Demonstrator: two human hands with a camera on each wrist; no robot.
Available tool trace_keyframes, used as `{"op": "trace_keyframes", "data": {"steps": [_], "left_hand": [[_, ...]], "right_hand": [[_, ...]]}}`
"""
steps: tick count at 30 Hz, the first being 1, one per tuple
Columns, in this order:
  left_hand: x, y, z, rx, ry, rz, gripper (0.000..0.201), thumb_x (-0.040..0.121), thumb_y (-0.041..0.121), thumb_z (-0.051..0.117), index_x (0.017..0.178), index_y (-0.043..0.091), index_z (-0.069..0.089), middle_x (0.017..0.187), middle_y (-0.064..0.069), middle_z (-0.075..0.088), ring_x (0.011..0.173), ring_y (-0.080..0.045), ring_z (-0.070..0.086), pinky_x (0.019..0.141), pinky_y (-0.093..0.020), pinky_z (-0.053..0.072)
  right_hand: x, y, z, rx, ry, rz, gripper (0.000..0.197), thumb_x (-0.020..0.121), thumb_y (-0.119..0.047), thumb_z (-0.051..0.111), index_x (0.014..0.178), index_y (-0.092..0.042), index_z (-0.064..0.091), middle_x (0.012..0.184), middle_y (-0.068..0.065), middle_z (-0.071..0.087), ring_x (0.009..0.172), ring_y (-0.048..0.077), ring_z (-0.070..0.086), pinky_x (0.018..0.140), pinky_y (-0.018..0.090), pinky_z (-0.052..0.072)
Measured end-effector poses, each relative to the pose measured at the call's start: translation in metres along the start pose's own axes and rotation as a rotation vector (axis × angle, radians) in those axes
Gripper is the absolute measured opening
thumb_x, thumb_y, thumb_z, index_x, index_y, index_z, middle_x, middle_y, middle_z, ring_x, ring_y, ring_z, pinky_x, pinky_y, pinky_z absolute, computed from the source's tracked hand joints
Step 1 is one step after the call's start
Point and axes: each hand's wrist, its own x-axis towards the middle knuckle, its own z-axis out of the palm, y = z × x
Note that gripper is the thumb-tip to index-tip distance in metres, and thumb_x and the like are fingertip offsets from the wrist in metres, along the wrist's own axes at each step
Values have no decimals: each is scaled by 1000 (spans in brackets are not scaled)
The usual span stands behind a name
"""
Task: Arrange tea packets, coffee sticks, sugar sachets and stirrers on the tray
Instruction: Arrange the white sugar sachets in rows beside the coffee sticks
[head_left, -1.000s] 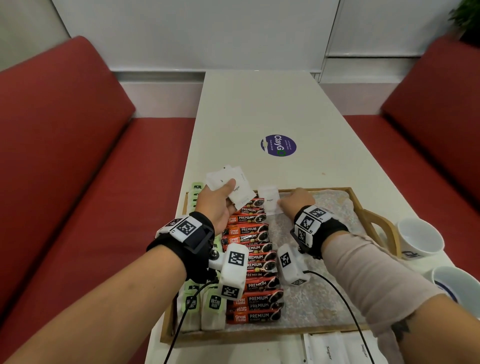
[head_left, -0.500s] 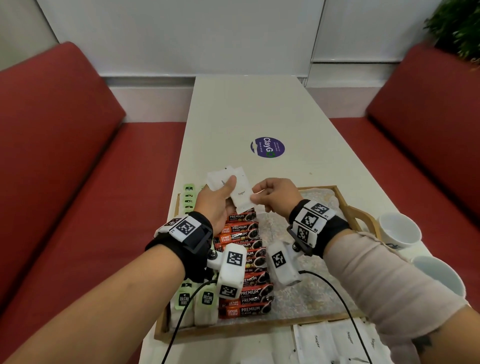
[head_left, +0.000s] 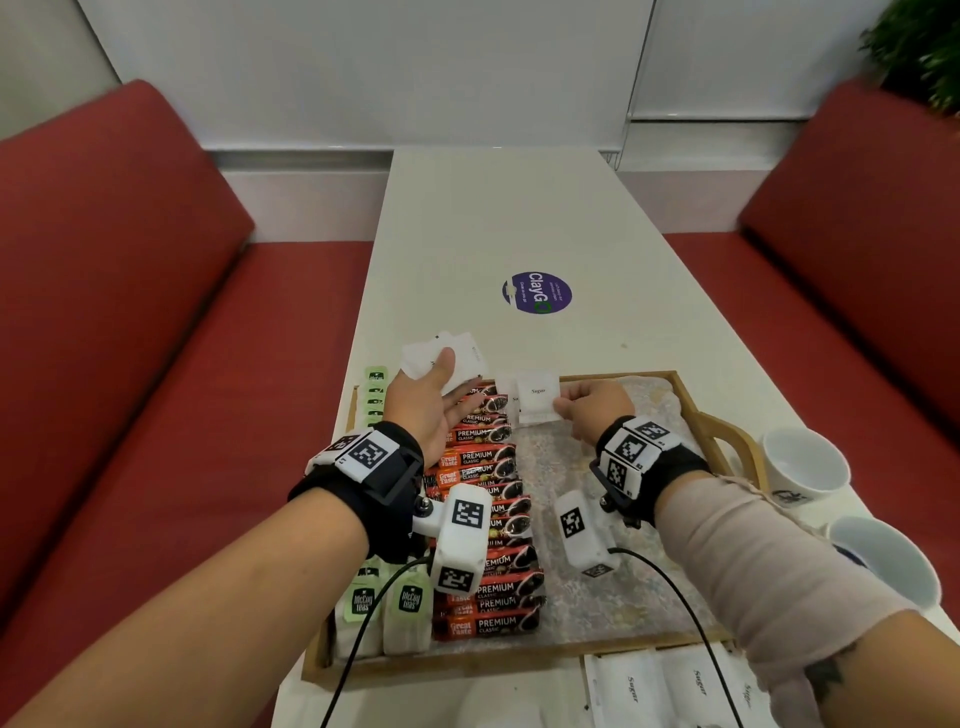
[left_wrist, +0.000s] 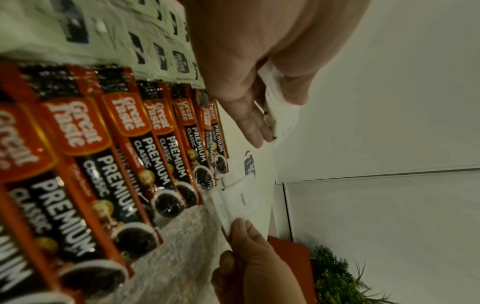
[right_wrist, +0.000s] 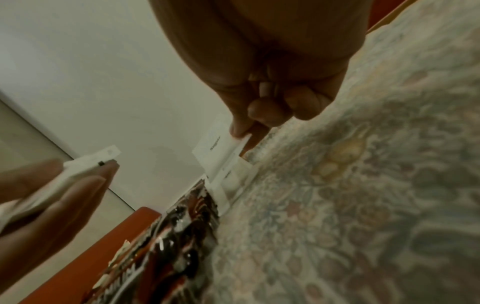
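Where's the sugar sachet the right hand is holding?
Head view: the sugar sachet is pinched by the right hand at the tray's far edge, just right of the coffee sticks.

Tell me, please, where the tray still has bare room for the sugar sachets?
The patterned liner lies free between the coffee sticks and the tray's right rim, nearer than the sachet pinched by the right hand. The left side is crowded with tea packets and coffee sticks.
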Motion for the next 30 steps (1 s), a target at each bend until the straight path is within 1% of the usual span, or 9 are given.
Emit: {"op": "trace_keyframes", "data": {"steps": [2,4,9,12,14,17,24,27,30], "left_hand": [[0,0,0,-10,2,3,7,94,16,56,98,17,51,103,-5,62,88,-22,66,72,-32,58],[0,-1,-1,-16,2,0,10,94,16,57,102,15,52,105,-7,63,87,-22,67,72,-32,58],[0,-3,-1,-12,-4,-2,24,94,16,57,117,10,51,106,-7,65,88,-22,67,67,-31,60],[1,-3,-2,-4,-1,-3,30,94,17,57,122,9,51,116,-10,64,91,-24,67,73,-34,59],[2,-3,-2,-2,-2,-11,25,94,18,57,117,10,54,117,-10,63,91,-23,67,76,-35,58],[2,-1,-3,-15,-8,-34,19,93,17,57,110,9,54,114,-10,63,92,-23,67,74,-35,59],[2,0,-4,-56,-2,-90,42,96,9,50,136,4,39,133,-20,52,89,-28,68,65,-35,61],[1,1,-5,-48,-15,-91,43,96,5,47,137,3,36,136,-21,48,91,-30,67,64,-38,61],[0,1,-6,15,-27,-57,45,96,2,49,139,4,36,136,-17,51,93,-30,67,65,-36,61]], "right_hand": [[1,2,4,-46,-8,18,22,86,-13,65,66,-19,62,79,5,66,64,16,59,64,30,50],[3,3,8,-90,-28,31,25,85,-13,66,62,-20,59,85,7,69,79,21,65,76,33,54],[5,0,14,-140,-47,62,19,84,-15,68,67,-20,61,90,5,69,84,19,62,83,31,51],[5,-5,17,-180,-73,69,5,84,-16,68,79,-15,68,99,7,70,92,22,65,87,32,52],[7,-7,19,-245,-78,65,13,85,-17,66,94,-9,72,103,8,70,97,23,65,89,33,52],[8,-9,20,-339,-71,75,22,86,-17,62,100,-3,71,103,11,70,95,25,65,85,31,52],[7,-16,23,-549,-102,49,17,86,-17,57,89,-5,68,81,8,59,71,21,55,65,25,45],[6,-16,19,-419,-69,1,9,86,-18,58,91,-10,60,86,5,58,76,21,54,68,26,43],[-3,-26,14,-157,40,-202,11,90,-22,57,97,-13,57,91,1,56,84,18,52,73,26,39]]}}
